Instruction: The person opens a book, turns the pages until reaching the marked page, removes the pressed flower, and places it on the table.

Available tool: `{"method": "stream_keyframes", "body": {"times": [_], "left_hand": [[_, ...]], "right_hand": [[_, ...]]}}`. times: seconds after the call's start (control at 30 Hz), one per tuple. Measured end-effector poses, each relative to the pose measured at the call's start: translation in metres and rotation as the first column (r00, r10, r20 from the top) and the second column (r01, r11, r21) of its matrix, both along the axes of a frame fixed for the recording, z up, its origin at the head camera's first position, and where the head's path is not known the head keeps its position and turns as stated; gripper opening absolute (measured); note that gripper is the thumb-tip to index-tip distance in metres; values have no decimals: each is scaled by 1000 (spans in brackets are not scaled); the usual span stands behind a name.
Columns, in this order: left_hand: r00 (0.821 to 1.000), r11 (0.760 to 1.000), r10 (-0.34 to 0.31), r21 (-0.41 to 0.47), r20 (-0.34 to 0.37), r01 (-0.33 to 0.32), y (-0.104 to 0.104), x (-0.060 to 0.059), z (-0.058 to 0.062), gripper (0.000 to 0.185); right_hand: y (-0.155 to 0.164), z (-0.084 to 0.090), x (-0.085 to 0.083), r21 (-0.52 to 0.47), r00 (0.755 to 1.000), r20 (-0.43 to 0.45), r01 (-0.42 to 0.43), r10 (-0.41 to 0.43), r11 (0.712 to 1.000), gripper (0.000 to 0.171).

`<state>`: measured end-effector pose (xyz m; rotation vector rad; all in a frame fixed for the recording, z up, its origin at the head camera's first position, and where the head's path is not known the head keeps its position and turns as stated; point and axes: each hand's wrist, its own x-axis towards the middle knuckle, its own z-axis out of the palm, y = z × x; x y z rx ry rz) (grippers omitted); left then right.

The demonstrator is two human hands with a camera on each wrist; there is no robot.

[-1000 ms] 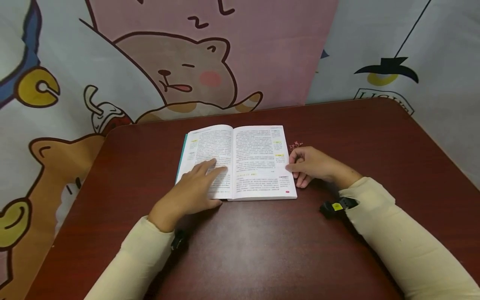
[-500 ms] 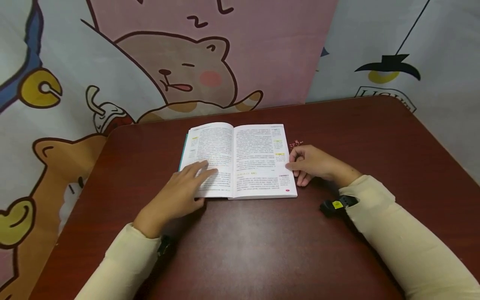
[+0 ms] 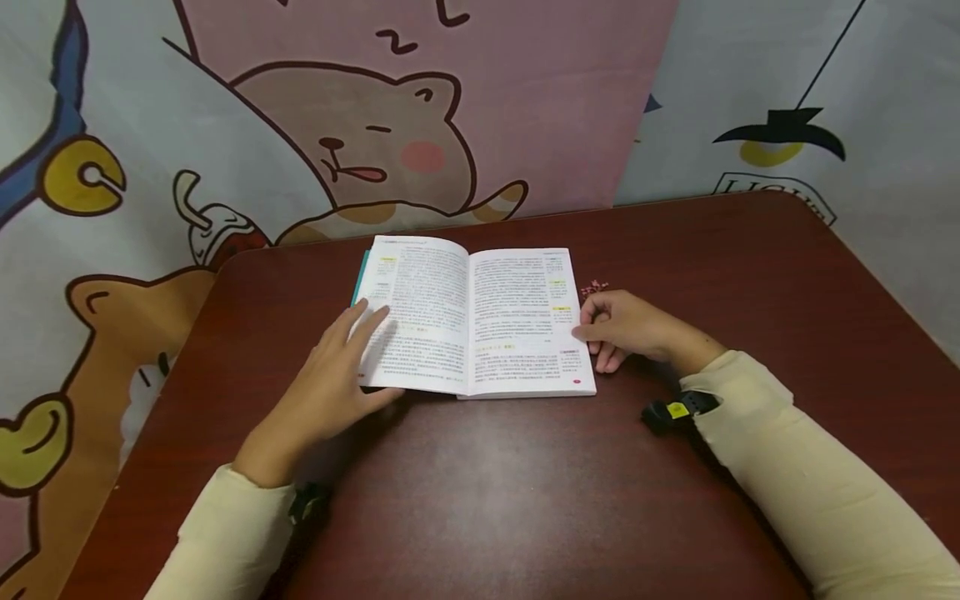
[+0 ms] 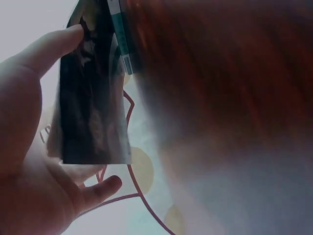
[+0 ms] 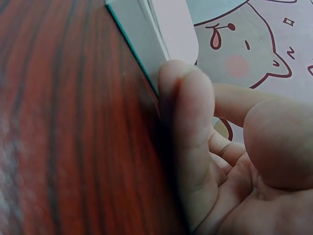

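Sliding outward, the left hand [image 3: 324,385] has moved from mid-page to the left edge of the open book [image 3: 472,312], its fingers straight and spread, lifting the thin paper pages there. Across the book, the right hand [image 3: 630,329] pinches the right edge with curled fingers. Beneath both lies a smooth, dark red wooden table [image 3: 525,500].

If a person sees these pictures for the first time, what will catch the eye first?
An open book lies in the middle of the dark red table. The left hand rests on its left edge, and the right hand touches its right edge. Behind the table hangs a bright cartoon backdrop.
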<state>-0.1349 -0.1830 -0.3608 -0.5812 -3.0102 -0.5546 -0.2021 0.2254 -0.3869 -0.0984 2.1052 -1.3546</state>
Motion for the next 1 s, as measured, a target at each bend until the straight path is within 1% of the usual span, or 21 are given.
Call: {"method": "stream_keyframes", "body": {"times": [0.1,0.17,0.23,0.33,0.43,0.53,0.63,0.77,0.83,0.93,1.0], "left_hand": [[998,992,40,116,41,-45,-4,0,-1,118],[995,977,58,201,83,-74,-6,1,-2,125],[989,956,72,273,132,-106,-8,2,-2,130],[974,933,101,321,204,-164,-10,4,-1,133],[960,920,124,333,250,-205,-10,5,-1,130],[955,909,123,355,269,-217,-10,6,0,124],[956,893,112,394,272,-217,-9,7,0,121],[961,862,95,461,262,-210,-8,11,1,122],[963,850,95,483,251,-210,-8,13,2,123],[959,824,101,518,265,-230,-6,13,4,123],[956,815,105,527,275,-241,-5,13,5,120]], "right_hand": [[1,-1,0,4,1000,-8,2,-2,1000,24],[1,-1,1,5,1000,-9,3,-3,1000,24],[1,-2,1,6,1000,-7,5,-5,1000,24],[0,-2,2,3,1000,-5,8,-8,1000,24],[1,-1,2,-2,1000,-11,13,-13,1000,23],[1,0,1,-2,1000,-18,17,-17,1000,23],[0,-1,1,-2,1000,-14,14,-14,1000,23],[-1,-2,1,-2,1000,-4,10,-10,1000,22],[-2,-1,1,1,1000,-6,10,-10,1000,21],[-1,-1,1,6,1000,-9,9,-9,1000,21],[-1,-1,1,7,1000,-11,10,-10,1000,22]]}}
